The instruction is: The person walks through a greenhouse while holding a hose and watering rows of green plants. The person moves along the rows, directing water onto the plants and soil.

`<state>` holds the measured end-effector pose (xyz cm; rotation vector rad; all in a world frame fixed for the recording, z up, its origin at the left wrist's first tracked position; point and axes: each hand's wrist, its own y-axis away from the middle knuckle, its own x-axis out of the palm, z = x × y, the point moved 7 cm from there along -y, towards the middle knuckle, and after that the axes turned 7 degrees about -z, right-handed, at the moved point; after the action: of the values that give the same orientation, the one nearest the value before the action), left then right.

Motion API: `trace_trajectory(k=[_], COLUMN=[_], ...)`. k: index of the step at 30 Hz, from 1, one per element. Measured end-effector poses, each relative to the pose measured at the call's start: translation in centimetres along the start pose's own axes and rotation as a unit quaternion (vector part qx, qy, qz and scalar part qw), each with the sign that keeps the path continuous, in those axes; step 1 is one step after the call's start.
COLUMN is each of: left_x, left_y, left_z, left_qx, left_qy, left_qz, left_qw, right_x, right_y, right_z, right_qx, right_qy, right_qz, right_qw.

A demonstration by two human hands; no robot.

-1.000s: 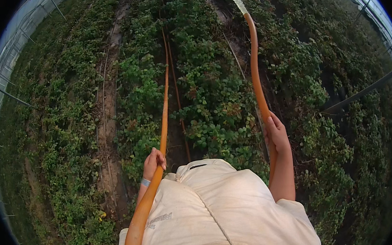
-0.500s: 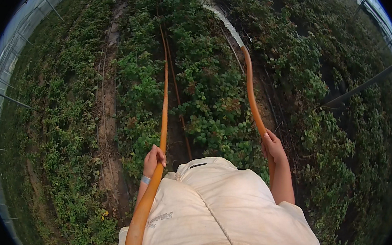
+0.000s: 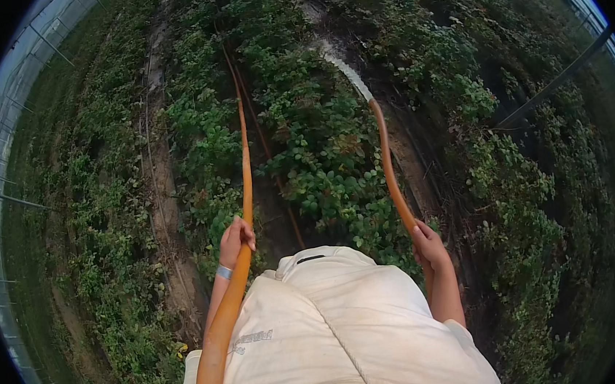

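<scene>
Item: orange hose [image 3: 245,168], one long flexible tube in two visible runs.
Left run: long axis runs from the lower edge, past the person's left side, straight up the picture along the dark furrow [image 3: 280,216] between plant rows.
Right run: the hose end [image 3: 386,170] rises from the right hand, pointing up and slightly left; a stream of water [image 3: 344,72] leaves its tip toward the upper left.
Left hand [image 3: 236,241]: fingers curled around the left run, clamped on it; a pale wristband [image 3: 223,272] sits on the wrist.
Right hand [image 3: 429,246]: fingers wrapped about the hose end near its lower part, closed on it.
Surroundings: leafy green plant rows [image 3: 319,154] on both sides, a bare soil path [image 3: 162,205] on the left, greenhouse sheeting [image 3: 7,145] along the rim.
Wearer: white shirt [image 3: 334,328], lower centre.
</scene>
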<state>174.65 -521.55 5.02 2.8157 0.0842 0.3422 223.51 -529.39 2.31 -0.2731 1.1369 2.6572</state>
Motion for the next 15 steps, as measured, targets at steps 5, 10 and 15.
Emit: trace_trajectory(k=[5,10,15], left_x=[-2.4,-5.7,-8.0], left_y=[2.4,6.4,11.8], left_z=[0.1,0.1,0.8], left_qx=[0.008,0.020,0.020], left_qy=[-0.007,-0.007,-0.021], left_qz=[0.031,0.058,0.060], left_qw=[0.999,0.998,0.998], right_x=[0.9,2.1,2.4], right_y=[5.2,13.4,20.8], right_z=[-6.1,-12.4,-19.7], right_qx=[-0.005,0.009,0.023], right_qy=[-0.020,-0.032,-0.052], right_qz=[-0.020,-0.060,-0.082], right_qw=[1.000,0.998,0.995])
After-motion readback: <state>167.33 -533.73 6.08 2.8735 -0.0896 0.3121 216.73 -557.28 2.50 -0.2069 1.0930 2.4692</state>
